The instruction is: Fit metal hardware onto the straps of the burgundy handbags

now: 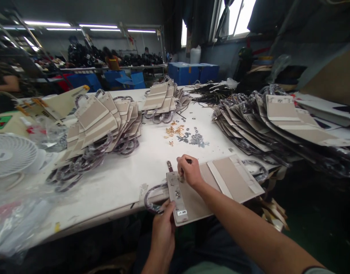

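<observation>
A flat beige bag panel [192, 203] lies across the front edge of the table, slightly tilted, with plastic-wrapped loop handles [149, 199] at its ends. My left hand [163, 228] grips the panel's near left corner, thumb on top. Above the panel's left end, my right hand [189, 170] is closed in a fist. Something dark shows between its fingers, too hidden to name. Close below that fist sit small metal fittings [177, 194] and a shiny metal plate [181, 213] on the panel's border. A dark strap tab [169, 166] sticks out past the far edge.
Loose gold fittings [171, 131] and grey metal washers [196, 140] lie mid-table. Stacks of similar panels stand left [103, 118], at the back [160, 97] and right [249, 118]. A white fan [11, 155] is at far left. Black strips [209, 93] lie behind.
</observation>
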